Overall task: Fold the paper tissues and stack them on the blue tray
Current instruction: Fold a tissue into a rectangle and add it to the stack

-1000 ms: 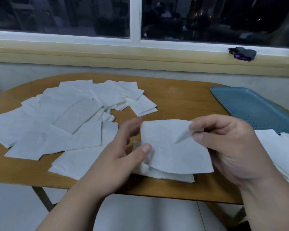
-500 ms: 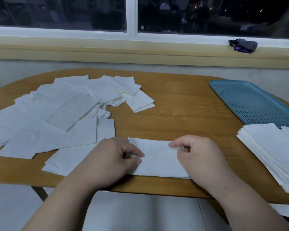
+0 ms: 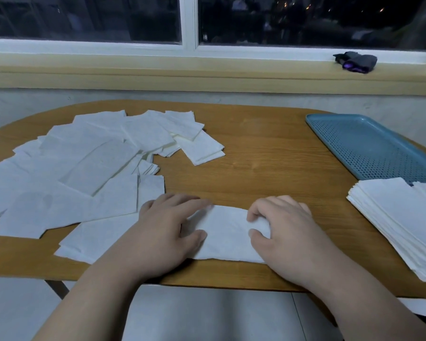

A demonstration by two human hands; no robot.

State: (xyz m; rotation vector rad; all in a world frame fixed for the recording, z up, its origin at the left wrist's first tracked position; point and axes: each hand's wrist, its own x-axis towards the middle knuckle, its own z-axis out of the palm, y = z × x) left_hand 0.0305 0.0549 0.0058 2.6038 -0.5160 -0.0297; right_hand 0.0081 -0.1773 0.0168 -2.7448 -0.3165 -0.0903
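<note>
Far left of the wooden counter (image 3: 268, 156): loose tissues (image 3: 84, 168), unfolded & overlapping in a messy spread, w/ a few smaller folded pcs at the pile's far-right edge. One sheet at the near edge of the pile runs under the left forearm. Next, the left hand (image 3: 167, 230) lies palm-down near the front edge of the counter, fingers mostly straight & flat, thumb out to the side, pressing the left end of the folded tissue (image 3: 226, 235); it grips nothing. That tissue is a long strip lying across the counter's front edge, between the two hands, just right of the loose pile. The right hand (image 3: 288, 232) sits on the strip's right end, fingers curled, thumb & forefinger pinching a small raised bit of the paper there. Further right, a neat stack of folded tissues (image 3: 403, 222) sits at the counter's right edge, w/ a second pile just behind it, partly cut off by the frame. The blue tray (image 3: 369, 148) lies beyond the stack, at the far right; the stack's far corner overlaps the tray's near end in view, can't tell if it rests on it. Rest of the tray's perforated floor is bare. Up on the window sill, above the tray, a small dark bundle w/ purple bits (image 3: 357, 62).
</note>
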